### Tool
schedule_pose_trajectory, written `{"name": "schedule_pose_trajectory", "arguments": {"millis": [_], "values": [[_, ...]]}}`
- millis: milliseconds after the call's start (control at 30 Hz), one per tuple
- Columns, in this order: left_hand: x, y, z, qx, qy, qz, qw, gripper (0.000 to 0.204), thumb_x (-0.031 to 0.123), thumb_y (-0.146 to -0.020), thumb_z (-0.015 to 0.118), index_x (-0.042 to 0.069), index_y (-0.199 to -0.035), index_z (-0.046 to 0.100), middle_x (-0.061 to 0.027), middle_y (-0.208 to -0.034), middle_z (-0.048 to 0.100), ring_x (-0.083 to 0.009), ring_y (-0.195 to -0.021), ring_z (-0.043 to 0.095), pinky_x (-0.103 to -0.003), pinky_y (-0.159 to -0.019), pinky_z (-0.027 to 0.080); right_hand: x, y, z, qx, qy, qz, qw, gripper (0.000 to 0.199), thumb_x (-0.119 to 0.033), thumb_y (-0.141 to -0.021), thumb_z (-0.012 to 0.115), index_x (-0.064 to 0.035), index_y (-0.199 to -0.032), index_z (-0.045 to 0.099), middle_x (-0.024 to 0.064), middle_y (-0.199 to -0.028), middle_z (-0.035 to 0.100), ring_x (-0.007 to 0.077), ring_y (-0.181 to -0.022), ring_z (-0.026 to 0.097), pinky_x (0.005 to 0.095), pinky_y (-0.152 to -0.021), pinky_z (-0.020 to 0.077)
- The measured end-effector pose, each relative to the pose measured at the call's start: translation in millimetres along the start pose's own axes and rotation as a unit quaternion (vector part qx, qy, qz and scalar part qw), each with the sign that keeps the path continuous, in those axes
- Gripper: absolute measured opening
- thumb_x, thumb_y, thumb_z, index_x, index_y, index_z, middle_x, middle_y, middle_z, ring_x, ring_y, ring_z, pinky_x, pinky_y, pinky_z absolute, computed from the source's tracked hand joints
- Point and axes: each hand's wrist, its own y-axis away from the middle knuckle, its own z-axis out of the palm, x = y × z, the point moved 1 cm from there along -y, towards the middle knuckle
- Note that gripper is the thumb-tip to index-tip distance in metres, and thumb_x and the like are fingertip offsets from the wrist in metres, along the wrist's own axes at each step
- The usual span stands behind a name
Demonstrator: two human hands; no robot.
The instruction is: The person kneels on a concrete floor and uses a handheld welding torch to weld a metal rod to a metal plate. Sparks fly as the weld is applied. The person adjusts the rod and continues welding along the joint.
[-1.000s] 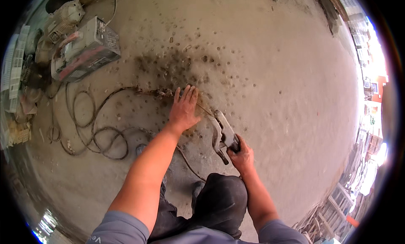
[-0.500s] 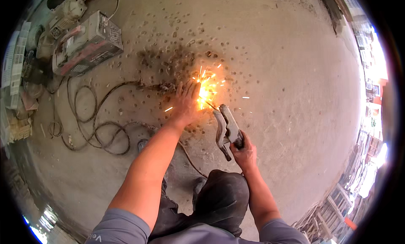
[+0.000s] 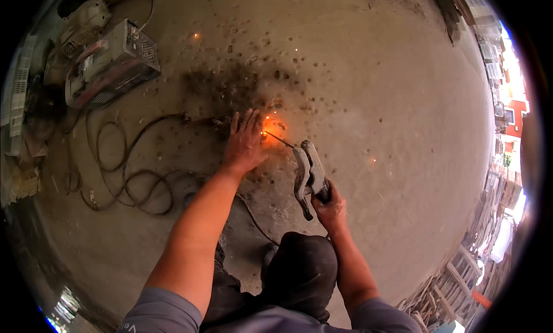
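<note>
My right hand [image 3: 331, 209] is wrapped round the dark handle of a worn electrode holder [image 3: 308, 174]. A thin welding electrode [image 3: 281, 139] sticks out of its jaws toward the upper left. The electrode's tip glows orange close to the floor, with a few small sparks about it. Just left of that glow is my left hand [image 3: 246, 142], palm down, its fingers stretched out and slightly spread. Whatever lies under the left palm is hidden. The workpiece at the glowing tip is too small and dark to make out.
A boxy welding machine [image 3: 112, 65] stands at the upper left, beside a motor-like housing [image 3: 86, 19] and crates. Looped cable [image 3: 124, 151] lies on the pitted concrete floor [image 3: 403, 131]. Stacked wooden pieces [image 3: 455, 281] line the lower right. My bent knee [image 3: 302, 264] is close below.
The bright flare and spray of sparks have shrunk to a small orange glow, and the picture is darker. My left hand has shifted slightly left; the electrode holder stays nearly in place.
</note>
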Motion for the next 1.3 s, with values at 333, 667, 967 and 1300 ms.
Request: {"name": "schedule_pose_trajectory", "arguments": {"millis": [333, 667, 967, 1300], "values": [[-3, -2, 1, 0.001, -0.032, -0.02, 0.999, 0.106, 0.051, -0.08, 0.078, 0.004, -0.161, 0.027, -0.0147, -0.164, 0.036, -0.0299, -0.154, 0.03, -0.053, -0.13, 0.015, 1, -3, 1, -0.025, 0.003, 0.021, 0.999, 0.058, -0.022, -0.079, 0.076, -0.0118, -0.135, 0.064, 0.0212, -0.099, 0.075, 0.0391, -0.093, 0.074, 0.0453, -0.08, 0.0594], [4, -3, -6, -0.046, -0.032, -0.025, 0.998, 0.11, 0.049, -0.078, 0.081, 0.004, -0.162, 0.025, -0.0148, -0.164, 0.035, -0.0299, -0.156, 0.027, -0.053, -0.13, 0.013, 1, -7, 4, -0.032, 0.014, 0.016, 0.999, 0.057, -0.023, -0.08, 0.076, -0.0128, -0.134, 0.064, 0.0209, -0.102, 0.075, 0.0394, -0.094, 0.074, 0.0458, -0.081, 0.0594], [7, -3, -1, -0.059, -0.031, -0.008, 0.998, 0.118, 0.046, -0.071, 0.088, 0.004, -0.161, 0.025, -0.0139, -0.164, 0.036, -0.0304, -0.156, 0.025, -0.054, -0.13, 0.014, 2, -8, 4, -0.033, 0.023, 0.001, 0.999, 0.056, -0.022, -0.08, 0.076, -0.0131, -0.133, 0.065, 0.0204, -0.102, 0.075, 0.0393, -0.094, 0.074, 0.0456, -0.08, 0.0595], [14, -3, 1, -0.07, -0.036, 0.012, 0.997, 0.122, 0.049, -0.072, 0.086, 0.003, -0.164, 0.019, -0.0129, -0.167, 0.033, -0.0288, -0.157, 0.025, -0.052, -0.13, 0.013, 1, -8, 5, -0.025, 0.039, -0.007, 0.999, 0.055, -0.023, -0.08, 0.077, -0.0145, -0.132, 0.065, 0.0198, -0.102, 0.076, 0.0392, -0.093, 0.074, 0.0463, -0.079, 0.0596]]}}
